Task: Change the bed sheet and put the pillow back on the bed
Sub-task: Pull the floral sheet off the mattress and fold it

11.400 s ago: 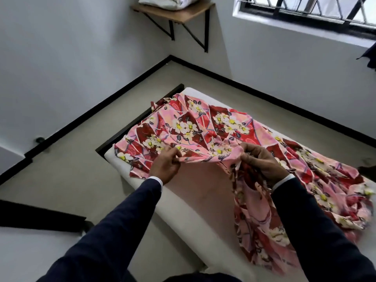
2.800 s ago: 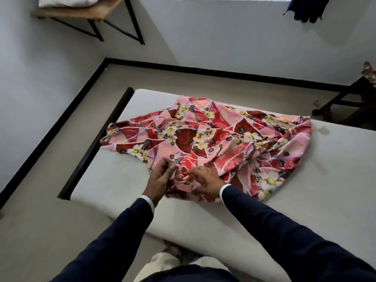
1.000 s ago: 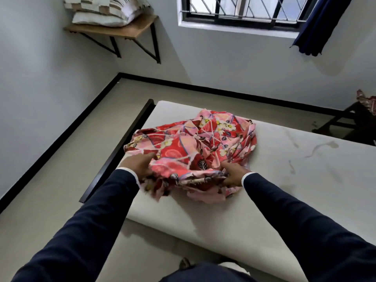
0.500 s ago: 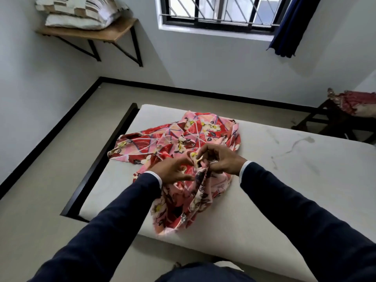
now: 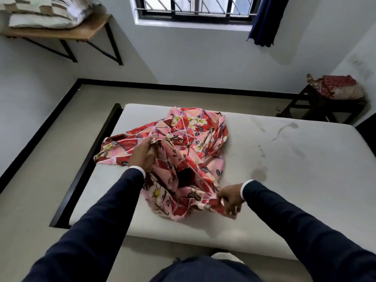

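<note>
One pink and red flowered bed sheet [image 5: 183,151] is bunched on one bare mattress [image 5: 284,169]. It is gripped by the left hand [image 5: 142,154] and pinched by the right hand [image 5: 230,197].

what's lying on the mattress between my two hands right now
Head view: only the bunched pink and red floral bed sheet, stretched from the left hand to the right hand.

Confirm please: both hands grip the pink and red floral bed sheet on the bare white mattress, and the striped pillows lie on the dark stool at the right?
Not quite. In the head view the striped pillows lie on the wooden wall shelf at upper left, not on the dark stool. The rest stands.
</note>
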`<state>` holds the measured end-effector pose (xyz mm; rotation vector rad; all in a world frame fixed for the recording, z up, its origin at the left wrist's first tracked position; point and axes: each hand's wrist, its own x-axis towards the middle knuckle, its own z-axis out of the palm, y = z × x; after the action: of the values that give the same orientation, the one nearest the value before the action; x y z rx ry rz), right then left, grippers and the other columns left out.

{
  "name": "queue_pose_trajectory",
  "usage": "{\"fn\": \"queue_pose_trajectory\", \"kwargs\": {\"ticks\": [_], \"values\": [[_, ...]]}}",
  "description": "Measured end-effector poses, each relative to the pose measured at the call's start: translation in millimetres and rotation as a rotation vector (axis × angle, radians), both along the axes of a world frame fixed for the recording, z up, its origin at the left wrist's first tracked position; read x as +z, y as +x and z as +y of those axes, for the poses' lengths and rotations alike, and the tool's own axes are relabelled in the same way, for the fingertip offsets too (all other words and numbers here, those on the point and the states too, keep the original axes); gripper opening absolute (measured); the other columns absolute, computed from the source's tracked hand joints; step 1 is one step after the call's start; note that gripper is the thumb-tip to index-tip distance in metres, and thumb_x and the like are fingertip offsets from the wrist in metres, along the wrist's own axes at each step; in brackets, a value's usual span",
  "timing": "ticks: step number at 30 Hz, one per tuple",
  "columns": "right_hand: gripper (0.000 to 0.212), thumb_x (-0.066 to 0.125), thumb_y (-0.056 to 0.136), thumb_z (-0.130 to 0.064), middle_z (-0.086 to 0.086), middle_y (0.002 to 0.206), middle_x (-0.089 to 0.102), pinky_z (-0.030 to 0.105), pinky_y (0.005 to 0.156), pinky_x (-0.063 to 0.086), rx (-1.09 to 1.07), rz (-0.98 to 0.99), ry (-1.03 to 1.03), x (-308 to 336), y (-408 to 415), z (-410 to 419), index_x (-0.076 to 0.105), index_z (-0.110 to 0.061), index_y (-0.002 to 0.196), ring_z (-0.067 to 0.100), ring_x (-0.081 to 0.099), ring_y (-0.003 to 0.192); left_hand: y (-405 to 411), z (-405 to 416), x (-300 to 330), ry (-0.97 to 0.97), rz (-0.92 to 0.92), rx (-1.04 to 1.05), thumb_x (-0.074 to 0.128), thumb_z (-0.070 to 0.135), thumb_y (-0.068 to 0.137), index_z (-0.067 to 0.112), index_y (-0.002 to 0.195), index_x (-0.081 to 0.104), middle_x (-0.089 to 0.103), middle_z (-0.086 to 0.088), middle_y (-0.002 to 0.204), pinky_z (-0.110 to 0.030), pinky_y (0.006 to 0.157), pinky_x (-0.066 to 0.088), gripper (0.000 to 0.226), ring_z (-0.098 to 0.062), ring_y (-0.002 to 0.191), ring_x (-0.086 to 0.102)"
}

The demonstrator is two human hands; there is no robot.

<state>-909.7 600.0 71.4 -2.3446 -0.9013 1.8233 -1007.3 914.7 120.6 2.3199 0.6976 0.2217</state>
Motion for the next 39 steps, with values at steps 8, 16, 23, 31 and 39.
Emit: {"fn": "queue_pose_trajectory", "kwargs": {"ticks": [8,16,23,31,39], "values": [[0.015,0.057,0.093,-0.012,0.006,0.102,0.065,0.027,0.061,0.054,-0.088,-0.154,0.050,-66.7,-3.0,10.3,0.056,-0.022,0.104,0.021,0.065,0.080,-68.3,15.2,-47.8,0.042,0.219,0.169,0.049,0.025,0.100,0.015,0.111,0.061,0.069,-0.023,0.106,-0.045,0.081,0.048,0.019,-0.044,0.096,0.063],[0.025,0.057,0.091,-0.012,0.002,0.100,0.066,0.024,0.060,0.051,0.042,-0.152,0.014,-125.5,-15.6,42.1,0.063,-0.016,0.115,0.014,0.065,0.077,-186.1,64.6,-65.1,-0.104,0.099,0.957,0.040,0.022,0.105,-0.007,0.115,0.060,0.060,-0.036,0.118,-0.046,0.089,0.041,0.037,-0.050,0.109,0.055],[0.031,0.059,0.094,-0.017,0.009,0.121,0.065,0.033,0.087,0.051,0.200,-0.193,0.056,-153.2,-29.7,97.8,0.060,-0.017,0.125,0.027,0.063,0.106,-243.1,59.6,-88.1,-0.172,0.078,0.994,0.045,0.020,0.104,0.001,0.103,0.065,0.065,-0.027,0.103,-0.041,0.085,0.042,0.027,-0.041,0.101,0.059],[0.034,0.059,0.092,-0.017,0.011,0.129,0.056,0.033,0.094,0.046,0.210,-0.331,0.165,-199.5,-10.2,141.6,0.064,-0.018,0.125,0.033,0.058,0.115,-229.2,-2.3,-144.1,-0.270,0.405,0.290,0.059,0.027,0.099,0.029,0.095,0.064,0.063,0.002,0.073,-0.033,0.067,0.045,0.007,-0.025,0.072,0.061],[0.066,0.068,0.086,-0.028,0.008,0.158,0.031,0.039,0.116,0.035,0.158,-0.295,0.102,-268.6,4.3,108.0,0.046,-0.019,0.147,0.034,0.040,0.139,-179.1,-59.0,-235.0,-0.387,0.488,0.097,0.054,0.036,0.101,0.037,0.104,0.059,0.070,0.003,0.090,-0.035,0.074,0.051,0.006,-0.019,0.079,0.065]]}}
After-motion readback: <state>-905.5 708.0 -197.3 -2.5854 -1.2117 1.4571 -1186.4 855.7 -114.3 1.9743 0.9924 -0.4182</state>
